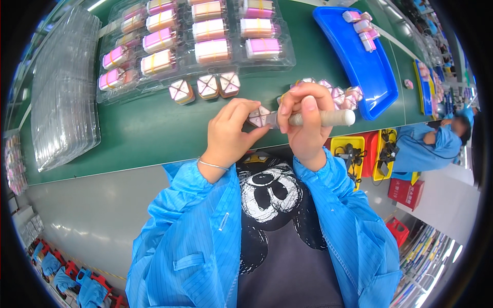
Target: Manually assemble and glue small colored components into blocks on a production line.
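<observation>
Between the fingers and thumb of my left hand (226, 134) is a small pink-and-white block (260, 116), its end face crossed by dark lines in an X. My right hand (309, 123) is wrapped round a tool with a thick cream handle (334, 118) and a flat grey end. That flat end meets the block's right side; whether it presses on it I cannot tell. Three similar blocks (208, 87) stand upright on the table just beyond my left hand. More blocks (340, 95) cluster behind my right hand, which partly hides them.
Clear plastic trays (186, 61) with rows of banded blocks lie across the green table (133, 138). A stack of clear trays (67, 92) is at left. A blue tray (334, 41) stands at right, with yellow bins (347, 154) below the edge and a co-worker (429, 146) beyond.
</observation>
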A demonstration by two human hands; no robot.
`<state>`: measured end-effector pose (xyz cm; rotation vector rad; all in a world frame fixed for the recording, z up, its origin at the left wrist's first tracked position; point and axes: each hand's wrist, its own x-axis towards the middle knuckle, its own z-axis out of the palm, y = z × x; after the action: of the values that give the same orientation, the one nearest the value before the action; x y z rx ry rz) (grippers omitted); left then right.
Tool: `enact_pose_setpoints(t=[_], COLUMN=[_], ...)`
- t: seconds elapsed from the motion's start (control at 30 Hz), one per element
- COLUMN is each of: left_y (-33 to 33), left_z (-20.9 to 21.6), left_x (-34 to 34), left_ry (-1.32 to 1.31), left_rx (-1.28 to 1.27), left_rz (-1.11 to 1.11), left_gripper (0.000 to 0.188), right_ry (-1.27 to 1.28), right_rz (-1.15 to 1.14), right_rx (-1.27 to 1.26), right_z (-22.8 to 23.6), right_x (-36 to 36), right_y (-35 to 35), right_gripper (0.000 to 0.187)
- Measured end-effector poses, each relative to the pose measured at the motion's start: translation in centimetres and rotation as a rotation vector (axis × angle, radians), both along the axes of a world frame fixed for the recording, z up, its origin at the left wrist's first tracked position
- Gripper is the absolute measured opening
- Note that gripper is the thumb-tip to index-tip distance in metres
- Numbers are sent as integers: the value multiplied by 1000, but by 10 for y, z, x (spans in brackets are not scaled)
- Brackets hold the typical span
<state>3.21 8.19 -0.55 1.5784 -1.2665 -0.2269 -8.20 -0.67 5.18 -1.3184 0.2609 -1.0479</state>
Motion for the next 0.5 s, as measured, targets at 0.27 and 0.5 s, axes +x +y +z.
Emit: enact_pose_setpoints(t=[0.27, 0.5], left_y=[0, 0], left_z=[1, -3], left_x=[1, 1], left_ry=[-44, -74], left_rx=[-2, -29], left_rz=[3, 13], left_gripper=[46, 47], right_ry=[52, 99], right_rz=[-2, -50], right_rx=[-95, -181], right_z=[-5, -7], right_x=[2, -1], right_y=[6, 8], right_gripper=[16, 19])
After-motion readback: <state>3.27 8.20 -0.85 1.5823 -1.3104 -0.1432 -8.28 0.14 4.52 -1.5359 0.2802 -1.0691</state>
